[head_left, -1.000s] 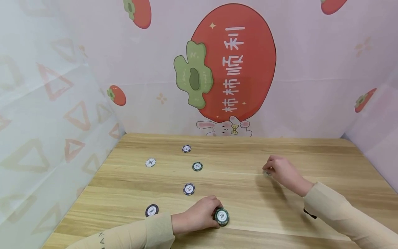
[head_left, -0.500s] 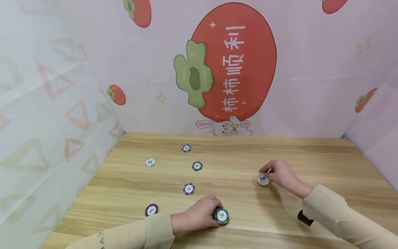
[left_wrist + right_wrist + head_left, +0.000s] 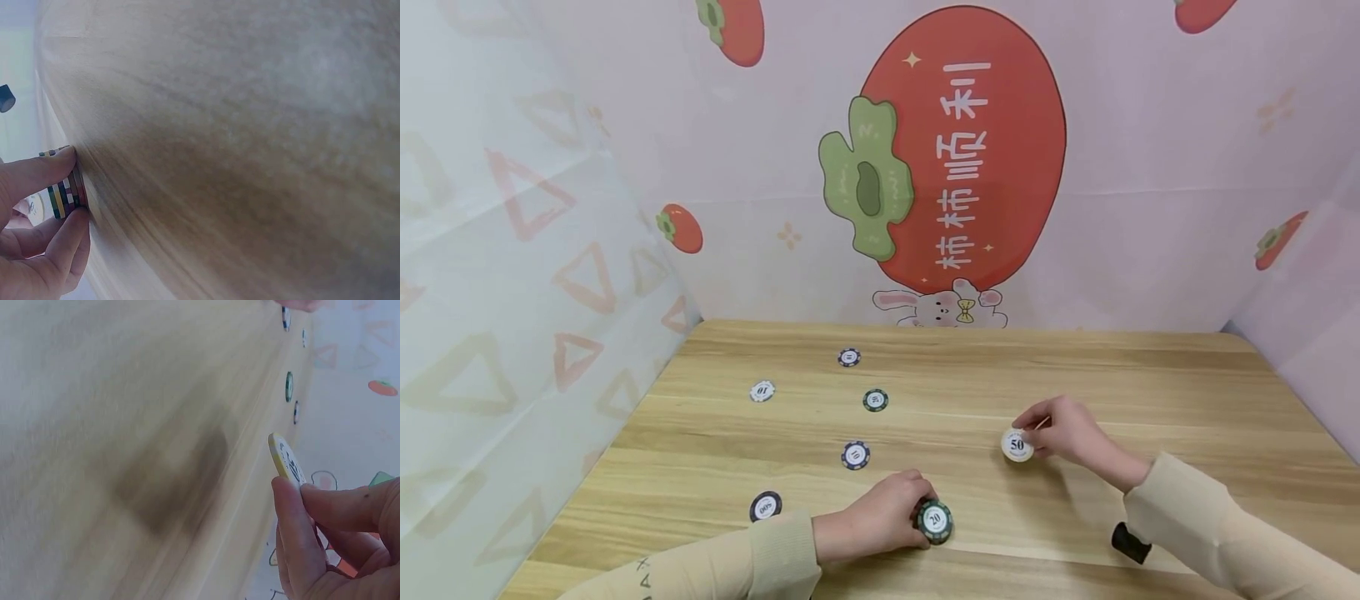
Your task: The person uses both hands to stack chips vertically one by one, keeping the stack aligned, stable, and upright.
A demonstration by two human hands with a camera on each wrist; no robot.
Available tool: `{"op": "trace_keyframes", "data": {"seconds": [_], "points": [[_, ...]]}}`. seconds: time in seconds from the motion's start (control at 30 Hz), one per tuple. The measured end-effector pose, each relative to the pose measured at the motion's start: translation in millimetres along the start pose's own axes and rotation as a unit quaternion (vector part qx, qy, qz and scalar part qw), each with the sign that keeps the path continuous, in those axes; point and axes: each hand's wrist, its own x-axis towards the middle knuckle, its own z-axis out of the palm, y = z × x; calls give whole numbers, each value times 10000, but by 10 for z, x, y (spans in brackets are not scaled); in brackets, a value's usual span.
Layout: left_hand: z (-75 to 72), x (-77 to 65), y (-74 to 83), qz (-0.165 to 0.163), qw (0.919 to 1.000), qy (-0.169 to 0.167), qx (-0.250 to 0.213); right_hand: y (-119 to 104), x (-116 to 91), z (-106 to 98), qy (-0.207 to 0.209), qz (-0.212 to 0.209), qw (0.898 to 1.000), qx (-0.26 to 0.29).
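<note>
My left hand grips a short stack of poker chips topped by a green 20 chip, near the front of the table. In the left wrist view the stack shows several coloured edges, its bottom right at the wood between thumb and fingers. My right hand pinches a white poker chip marked 50 by its edge. The right wrist view has that chip raised above the table, its yellowish rim outward, between thumb and fingers.
Loose chips lie flat on the wooden table, left of the hands: a black 500 chip, a blue 10 chip, a green chip, a white 10 chip and another blue chip. A printed cloth wall stands behind.
The right hand has moved left and toward the front with the white 50 chip, whose face has turned into view. The left hand stays on its stack.
</note>
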Motion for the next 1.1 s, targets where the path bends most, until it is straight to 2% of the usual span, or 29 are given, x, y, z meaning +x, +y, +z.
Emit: {"op": "trace_keyframes", "data": {"seconds": [0.63,1.1], "points": [[23,8,-22,25,9999,64,100,-108,-135,211,-409,196,9957,809],[18,19,-24,-28,10000,-16,76,-107,-169,352,-951,290,9815,1634]]}}
